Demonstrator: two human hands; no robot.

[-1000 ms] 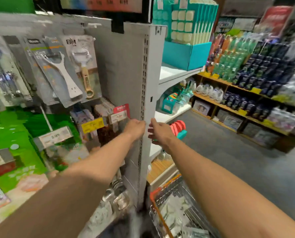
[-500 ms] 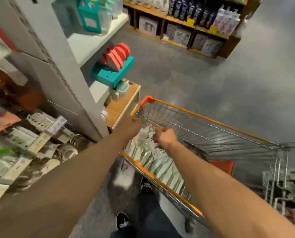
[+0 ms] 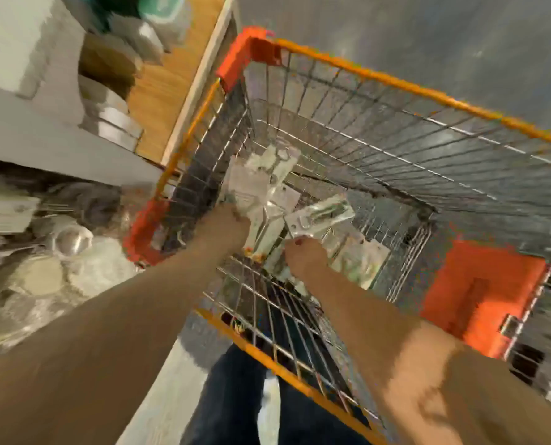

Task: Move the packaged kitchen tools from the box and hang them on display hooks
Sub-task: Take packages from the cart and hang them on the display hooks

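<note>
You are at the picking step. Both your hands are down inside the cart (image 3: 444,101), among the packs (image 3: 261,187). These lie in a loose heap on the wire bottom of the cart, close to its left wall and reaching toward the near-left corner. No box is visible, and the packs rest directly in the cart.

Your left hand (image 3: 226,226) is at the left edge of the heap, with the fingers curled down onto the packs. It seems to grip one or two of them, but the picture is blurred and the fingertips are hidden, so I say this with caution. Your right hand (image 3: 303,260) pinches the lower edge of one pack (image 3: 320,215), a clear blister with a metal tool inside. This pack sits a little raised and tilted above the others.

The hooks are not in view. Only a low shelf (image 3: 158,91) shows, just beside the left wall of the cart.

In my judgement, the next move is to lift this pack straight up, clear of the heap and of the cart rim, so that the neighbouring packs do not come up with it. Then you should find the hanging hole in its card and turn the pack so that the hole leads. A firmer grip may be needed before you raise your arms to the hooks.
</note>
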